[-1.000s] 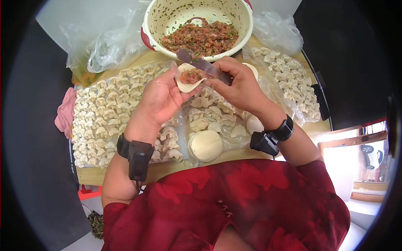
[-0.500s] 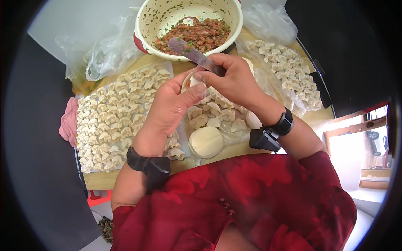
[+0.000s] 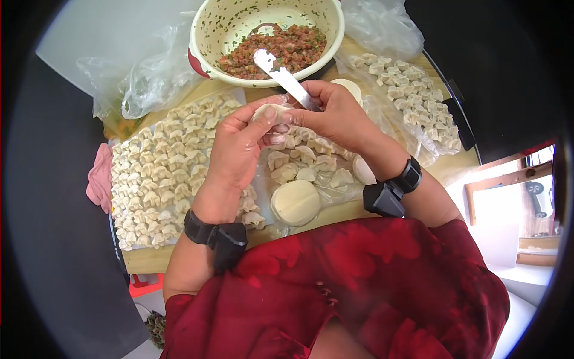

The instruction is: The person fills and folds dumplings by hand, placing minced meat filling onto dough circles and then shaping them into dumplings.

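My left hand (image 3: 237,143) is closed round a dumpling (image 3: 270,111), thumb and fingers pressing the folded dough at its edge. On the other side, my right hand (image 3: 336,115) pinches the same dumpling with its thumb. That hand also grips a flat metal spatula (image 3: 288,81), whose tip points up and left with a smear of filling on it. Just beyond stands a cream bowl (image 3: 206,63) holding minced meat filling (image 3: 293,46) flecked with green. Below my hands lies a stack of round dough wrappers (image 3: 296,203), and finished dumplings (image 3: 302,157) sit close by.
Rows of dumplings (image 3: 158,173) cover a sheet on the left; more dumplings (image 3: 412,96) lie at the right. Plastic bags (image 3: 158,84) are behind the left rows, another bag (image 3: 382,27) beside the bowl. A pink cloth (image 3: 100,178) hangs at the table's left edge.
The wrapper, open with filling showing before, is now folded over between my fingers. The spatula has tilted and its blade now shines white. My hands stay nearly in place.
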`<control>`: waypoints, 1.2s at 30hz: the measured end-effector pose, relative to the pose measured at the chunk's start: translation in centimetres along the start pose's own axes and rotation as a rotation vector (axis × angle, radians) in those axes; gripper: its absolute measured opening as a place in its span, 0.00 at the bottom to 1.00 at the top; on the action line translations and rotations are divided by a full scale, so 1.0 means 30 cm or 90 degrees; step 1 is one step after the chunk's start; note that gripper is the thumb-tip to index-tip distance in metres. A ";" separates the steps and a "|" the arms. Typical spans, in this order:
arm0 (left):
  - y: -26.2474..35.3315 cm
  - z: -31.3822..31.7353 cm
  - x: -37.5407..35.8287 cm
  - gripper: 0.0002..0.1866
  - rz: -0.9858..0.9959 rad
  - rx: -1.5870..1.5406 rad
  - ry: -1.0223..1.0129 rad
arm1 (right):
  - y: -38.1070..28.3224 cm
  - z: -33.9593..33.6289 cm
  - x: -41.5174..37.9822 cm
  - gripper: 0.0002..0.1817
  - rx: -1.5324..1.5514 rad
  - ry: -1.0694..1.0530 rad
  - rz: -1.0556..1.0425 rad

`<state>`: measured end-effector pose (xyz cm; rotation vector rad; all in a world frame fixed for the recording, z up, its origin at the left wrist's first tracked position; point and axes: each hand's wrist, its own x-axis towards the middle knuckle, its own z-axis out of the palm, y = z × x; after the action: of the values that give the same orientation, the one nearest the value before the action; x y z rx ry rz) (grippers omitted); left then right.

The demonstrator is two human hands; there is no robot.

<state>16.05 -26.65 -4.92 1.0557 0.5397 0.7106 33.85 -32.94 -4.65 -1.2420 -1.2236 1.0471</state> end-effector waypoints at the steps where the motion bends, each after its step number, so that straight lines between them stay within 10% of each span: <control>1: -0.001 -0.005 0.000 0.16 0.010 0.020 -0.007 | -0.021 0.001 -0.007 0.18 -0.040 0.019 -0.004; 20: -0.032 0.004 -0.003 0.09 0.274 0.342 0.086 | -0.030 0.009 -0.059 0.09 -0.225 0.120 -0.161; 31: -0.104 0.096 0.044 0.06 0.207 0.102 0.097 | 0.034 0.052 -0.066 0.06 -0.082 0.316 -0.326; 36: -0.069 0.108 0.033 0.06 0.152 0.180 0.090 | -0.028 -0.048 -0.138 0.09 -0.176 0.202 -0.225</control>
<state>19.52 -28.45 -5.58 1.3545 0.6561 0.9428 34.83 -37.25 -4.08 -1.2817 -1.3034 0.4156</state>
